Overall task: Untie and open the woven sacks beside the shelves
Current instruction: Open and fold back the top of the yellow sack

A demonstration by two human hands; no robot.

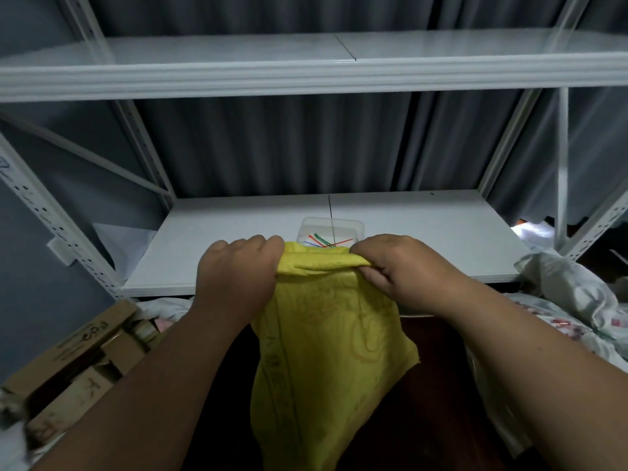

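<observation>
A yellow woven sack [326,351] hangs in front of a white shelf [424,246], its folded top edge pinched between the left hand [238,270] and right hand [404,266]. Behind it sits a clear tub [331,229] of coloured ties.

Storeroom or stockroom: white slotted-steel shelving [314,74] against grey curtains [323,144], open cardboard boxes [78,362] on the floor at left, stuffed white bags [577,294] at right, clear tub [331,229] of coloured ties on the lower shelf.
</observation>
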